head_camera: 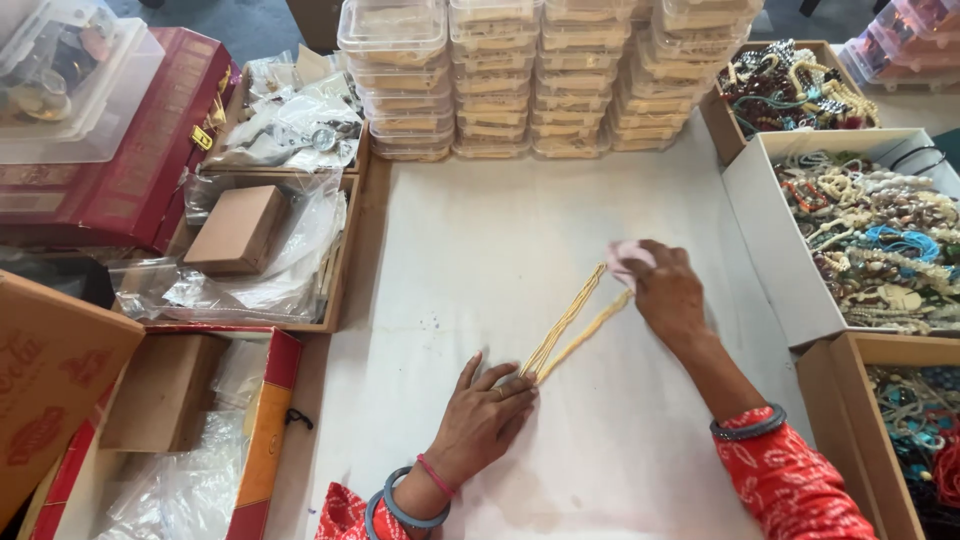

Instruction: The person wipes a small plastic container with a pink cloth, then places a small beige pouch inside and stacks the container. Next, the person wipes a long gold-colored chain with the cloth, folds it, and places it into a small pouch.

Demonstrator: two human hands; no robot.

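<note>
A multi-strand necklace of small cream-yellow beads [570, 325] lies stretched diagonally on the white sheet [480, 230]. My left hand [483, 415] presses flat on its lower end, fingers spread. My right hand [665, 290] is closed around a small pale pink cloth [628, 256] and touches the necklace's upper end with it. Both wrists wear grey bangles, and the sleeves are red patterned.
Stacks of clear plastic boxes [540, 80] stand at the far edge. White and brown boxes of mixed bead jewellery [880, 235] line the right side. At left sit cardboard trays with plastic bags and small brown boxes [238, 230], plus a red box [130, 150].
</note>
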